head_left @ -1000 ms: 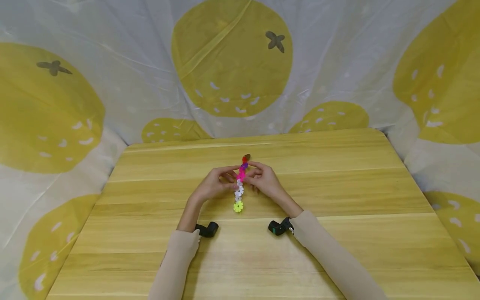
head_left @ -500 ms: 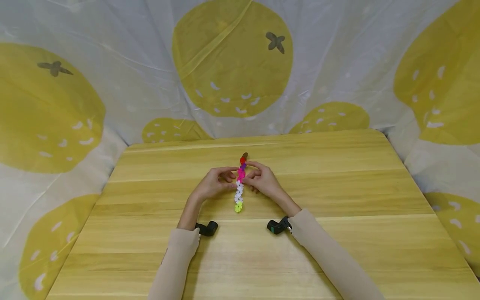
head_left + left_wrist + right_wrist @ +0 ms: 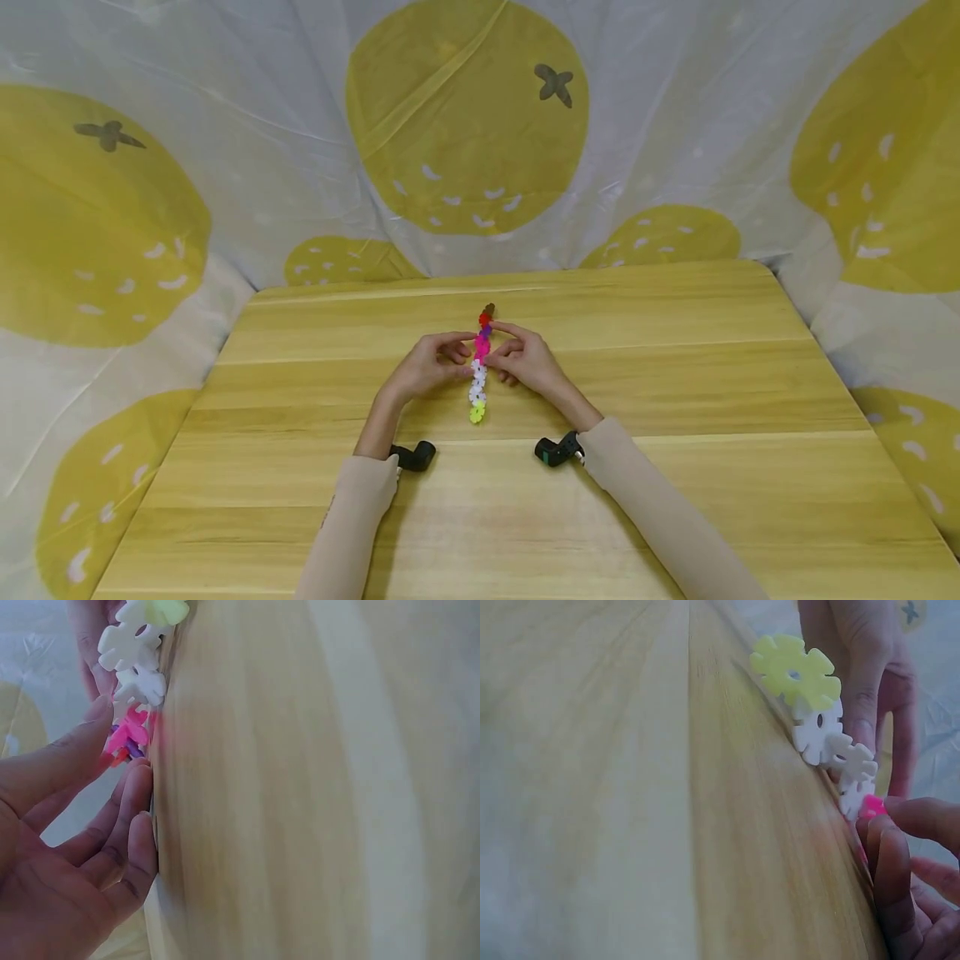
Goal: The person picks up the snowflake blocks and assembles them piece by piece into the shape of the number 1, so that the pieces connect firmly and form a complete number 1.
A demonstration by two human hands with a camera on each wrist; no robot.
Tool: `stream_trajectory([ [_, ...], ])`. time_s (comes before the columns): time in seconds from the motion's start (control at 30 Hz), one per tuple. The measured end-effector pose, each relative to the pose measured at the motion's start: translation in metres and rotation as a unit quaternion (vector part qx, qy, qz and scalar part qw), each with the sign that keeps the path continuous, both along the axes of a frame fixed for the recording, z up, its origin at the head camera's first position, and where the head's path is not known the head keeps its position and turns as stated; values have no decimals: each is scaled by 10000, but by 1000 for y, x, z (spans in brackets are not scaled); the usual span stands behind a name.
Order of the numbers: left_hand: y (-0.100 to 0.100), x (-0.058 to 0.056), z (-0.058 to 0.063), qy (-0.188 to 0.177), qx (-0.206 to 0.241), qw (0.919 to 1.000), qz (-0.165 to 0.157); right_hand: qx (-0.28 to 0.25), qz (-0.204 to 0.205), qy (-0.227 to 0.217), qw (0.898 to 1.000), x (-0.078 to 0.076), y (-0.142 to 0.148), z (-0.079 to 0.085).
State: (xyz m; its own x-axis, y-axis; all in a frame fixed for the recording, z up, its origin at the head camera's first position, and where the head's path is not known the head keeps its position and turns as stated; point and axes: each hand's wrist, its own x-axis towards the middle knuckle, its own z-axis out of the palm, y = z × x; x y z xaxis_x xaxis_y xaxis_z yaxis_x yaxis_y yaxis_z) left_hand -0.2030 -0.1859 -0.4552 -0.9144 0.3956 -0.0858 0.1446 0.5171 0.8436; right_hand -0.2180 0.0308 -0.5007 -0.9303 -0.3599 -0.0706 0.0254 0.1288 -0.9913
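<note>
A chain of interlocking snowflake discs (image 3: 477,383) runs lengthwise between my hands over the table. From the far end its colours go brown, red, purple, pink, white, then a yellow-green disc (image 3: 795,673) at the near end. My left hand (image 3: 426,367) holds it from the left, thumb tip by the white discs (image 3: 129,648) and index fingertip by the pink part. From the right, my right hand (image 3: 531,364) pinches it, its thumb at the pink disc (image 3: 872,805) and index finger reaching to the purple one. Fingers partly hide the middle discs in both wrist views.
The wooden table (image 3: 480,533) spreads around both arms, and a pale curtain (image 3: 652,108) with yellow fruit prints hangs behind it. A black wrist camera (image 3: 415,456) sits on the left wrist, another black camera (image 3: 557,450) on the right.
The chain has straightened and its far end has shifted slightly left. Its yellow-green disc has turned from facing up to a slant. Both hands have barely moved.
</note>
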Motion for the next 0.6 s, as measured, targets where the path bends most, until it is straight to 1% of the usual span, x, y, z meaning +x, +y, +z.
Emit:
stream_trajectory([
  [0.2,3,0,1,0,-167,9999,13,-78,29,1,10000,2,1,1],
  [0.4,3,1,2,0,-167,9999,16,-63,29,25,10000,2,2,0],
  [0.5,0,3,2,-61,-95,9999,3,-140,86,-88,9998,2,4,2],
  [0.6,-8,7,3,-164,-46,9998,62,-212,141,-297,9992,3,11,5],
])
